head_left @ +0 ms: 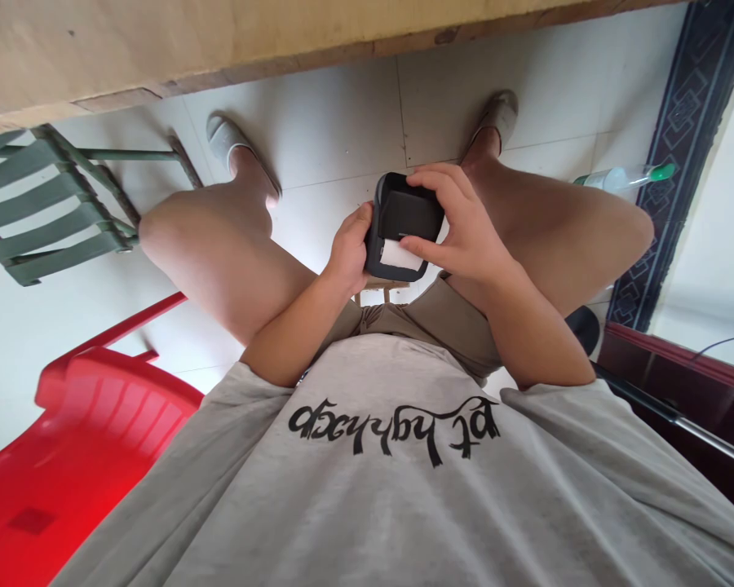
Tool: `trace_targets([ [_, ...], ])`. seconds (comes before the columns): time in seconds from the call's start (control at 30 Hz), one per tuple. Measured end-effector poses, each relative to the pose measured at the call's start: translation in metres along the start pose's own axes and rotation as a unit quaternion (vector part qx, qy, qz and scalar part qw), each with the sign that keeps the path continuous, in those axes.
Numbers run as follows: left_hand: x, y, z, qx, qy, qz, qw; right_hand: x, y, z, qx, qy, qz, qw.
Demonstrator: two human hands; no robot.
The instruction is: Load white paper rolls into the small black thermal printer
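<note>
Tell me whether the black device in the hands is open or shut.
Open. The black device shows a dark hollow and a white roll inside; left hand grips its side, right hand rests fingers on it.
</note>
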State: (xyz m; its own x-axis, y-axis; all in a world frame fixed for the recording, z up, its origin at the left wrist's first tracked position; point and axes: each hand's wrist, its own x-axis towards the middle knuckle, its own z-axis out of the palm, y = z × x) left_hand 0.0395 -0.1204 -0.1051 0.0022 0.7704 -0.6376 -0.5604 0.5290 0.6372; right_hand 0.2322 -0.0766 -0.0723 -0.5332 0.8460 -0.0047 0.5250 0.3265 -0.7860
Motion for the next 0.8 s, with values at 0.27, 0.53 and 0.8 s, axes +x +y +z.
trace_targets([
  [0.27,0.000,0.002,0.004,-0.026,-0.027,-0.045,0.998,0.002,0.001,-0.009,-0.034,0.062,0.006,0.997],
  [0.53,-0.001,0.002,0.003,-0.027,-0.058,-0.059,0.996,0.004,-0.005,-0.002,-0.065,0.012,-0.014,0.998],
  [0.8,0.000,-0.001,0.002,-0.028,-0.055,-0.049,0.997,-0.009,0.001,-0.001,-0.034,0.192,0.094,0.976],
])
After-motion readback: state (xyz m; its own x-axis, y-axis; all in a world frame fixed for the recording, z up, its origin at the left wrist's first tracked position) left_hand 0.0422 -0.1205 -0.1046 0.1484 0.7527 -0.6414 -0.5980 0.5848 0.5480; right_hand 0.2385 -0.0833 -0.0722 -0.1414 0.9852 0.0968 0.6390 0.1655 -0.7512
